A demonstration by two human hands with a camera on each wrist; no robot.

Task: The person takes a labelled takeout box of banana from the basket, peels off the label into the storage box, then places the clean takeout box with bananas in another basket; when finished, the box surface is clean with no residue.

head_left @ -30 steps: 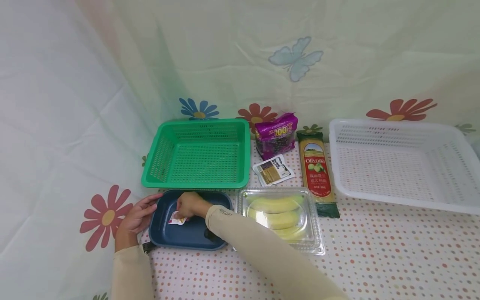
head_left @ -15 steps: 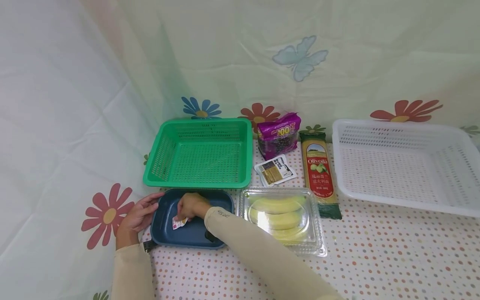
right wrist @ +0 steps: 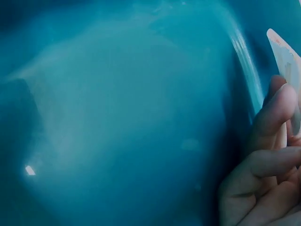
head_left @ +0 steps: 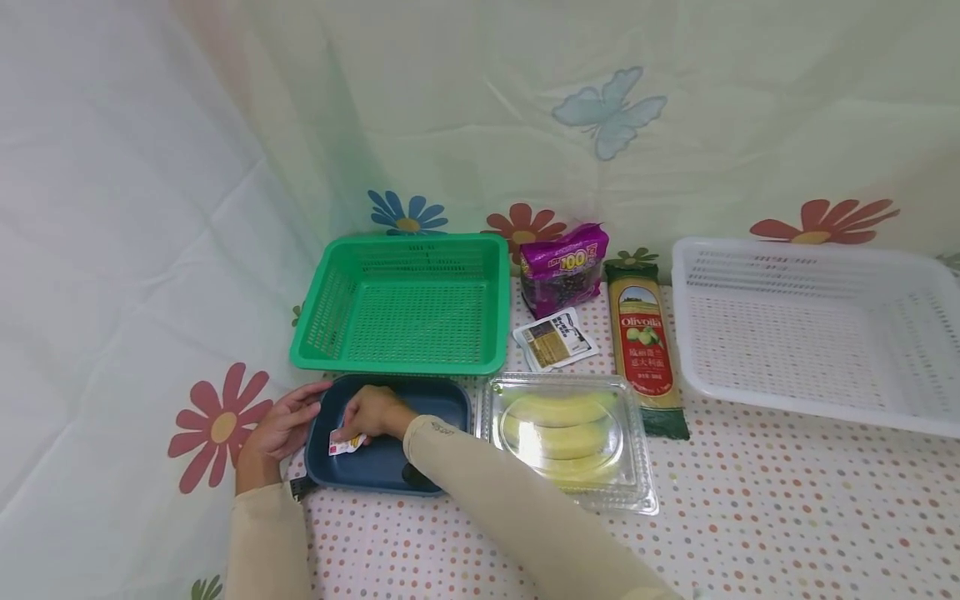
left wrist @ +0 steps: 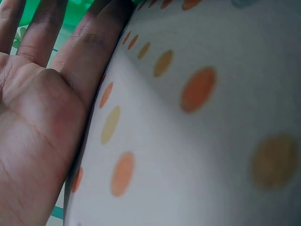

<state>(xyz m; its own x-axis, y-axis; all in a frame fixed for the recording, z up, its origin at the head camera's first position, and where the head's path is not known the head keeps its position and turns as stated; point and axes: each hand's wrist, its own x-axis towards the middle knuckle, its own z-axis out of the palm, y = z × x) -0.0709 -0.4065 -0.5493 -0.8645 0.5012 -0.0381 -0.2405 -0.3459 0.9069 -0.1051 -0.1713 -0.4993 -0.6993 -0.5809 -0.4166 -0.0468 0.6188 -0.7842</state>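
My right hand [head_left: 373, 414] reaches into a dark blue rectangular tray [head_left: 442, 392] and pinches a small white packet with red and yellow print [head_left: 342, 444]. In the right wrist view, curled fingers [right wrist: 284, 101] hold the packet [right wrist: 286, 59] at the right edge, with the tray's blue inside filling the rest. My left hand [head_left: 288, 423] rests against the tray's left side near its far corner. Seen from the left wrist, that hand [left wrist: 37, 113] has its fingers fairly straight, beside a white surface with orange dots [left wrist: 155, 122]. Its fingertips are cut off there.
Behind the tray stands a green basket [head_left: 401, 367]. To the right lie a clear box of bananas [head_left: 566, 437], a flat foil packet [head_left: 555, 339], a purple bag [head_left: 564, 268] and a spaghetti pack [head_left: 647, 350]. A white basket [head_left: 795, 400] stands at the far right.
My right hand has drawn the small packet slightly left inside the tray, turning it on the way. The left hand keeps its place at the tray's side. The whole view has shifted a little.
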